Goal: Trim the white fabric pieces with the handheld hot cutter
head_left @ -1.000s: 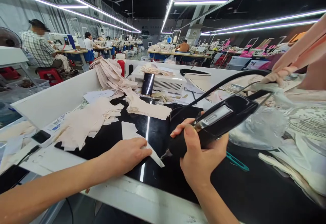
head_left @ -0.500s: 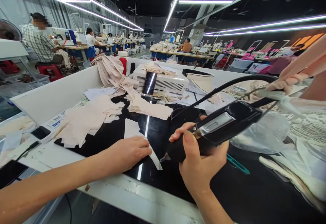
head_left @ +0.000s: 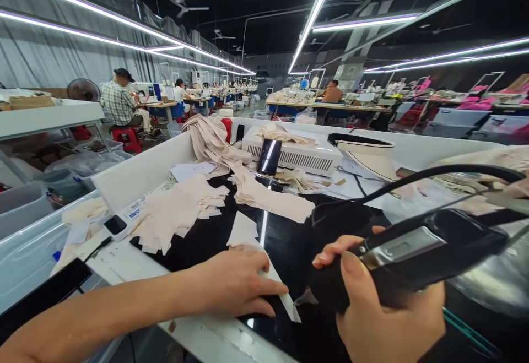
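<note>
"where's the pale fabric piece (head_left: 243,229)?"

"flat on the black tabletop (head_left: 291,242), under the left hand (head_left: 236,283), fingers spread."

"the right hand (head_left: 386,316)?"

"closed around the black corded tool (head_left: 413,253), metal tip (head_left: 306,297) beside the piece's end."

Worktable (head_left: 295,247): glossy black top, raised white walls. Landmark: white vented box (head_left: 308,160), near back wall. Left of box: draped pale fabric (head_left: 210,140). Front of box, near side: dark upright slab (head_left: 269,157), cloth stack (head_left: 276,199). Front-left of box: white paper (head_left: 192,171), cloth pile (head_left: 177,209). Farther front of box: single cloth piece (head_left: 242,229), flat. Front-right of box: slim teal item (head_left: 469,330).
</note>
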`<state>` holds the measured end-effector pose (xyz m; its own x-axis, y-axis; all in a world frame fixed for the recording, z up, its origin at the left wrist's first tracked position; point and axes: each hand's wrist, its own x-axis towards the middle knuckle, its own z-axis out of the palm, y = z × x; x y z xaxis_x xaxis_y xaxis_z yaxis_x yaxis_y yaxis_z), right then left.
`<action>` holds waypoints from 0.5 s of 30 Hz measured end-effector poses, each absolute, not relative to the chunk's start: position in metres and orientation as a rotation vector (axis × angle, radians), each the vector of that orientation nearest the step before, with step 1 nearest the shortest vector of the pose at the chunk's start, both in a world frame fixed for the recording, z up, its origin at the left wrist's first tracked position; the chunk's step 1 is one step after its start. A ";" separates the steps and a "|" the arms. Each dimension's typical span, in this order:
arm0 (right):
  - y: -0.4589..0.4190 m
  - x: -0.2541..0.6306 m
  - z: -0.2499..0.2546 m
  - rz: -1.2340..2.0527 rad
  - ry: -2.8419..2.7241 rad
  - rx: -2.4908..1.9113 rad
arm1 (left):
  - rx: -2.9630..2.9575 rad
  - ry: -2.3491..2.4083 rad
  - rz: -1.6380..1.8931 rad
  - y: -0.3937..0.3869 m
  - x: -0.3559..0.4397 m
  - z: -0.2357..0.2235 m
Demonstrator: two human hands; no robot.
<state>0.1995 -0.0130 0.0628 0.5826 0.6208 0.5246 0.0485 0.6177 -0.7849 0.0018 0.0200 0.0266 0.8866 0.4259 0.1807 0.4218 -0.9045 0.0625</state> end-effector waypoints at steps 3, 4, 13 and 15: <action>-0.013 0.200 0.066 0.410 -0.866 -0.940 | 3.092 0.691 0.300 0.019 0.003 0.021; -0.013 0.200 0.067 0.413 -0.865 -0.959 | 3.103 0.692 0.309 0.018 0.003 0.019; -0.012 0.198 0.061 0.421 -0.944 -0.780 | 3.089 0.737 0.260 0.005 0.001 0.021; -0.011 0.196 0.063 0.427 -0.972 -0.756 | 3.071 0.726 0.315 0.004 -0.001 0.019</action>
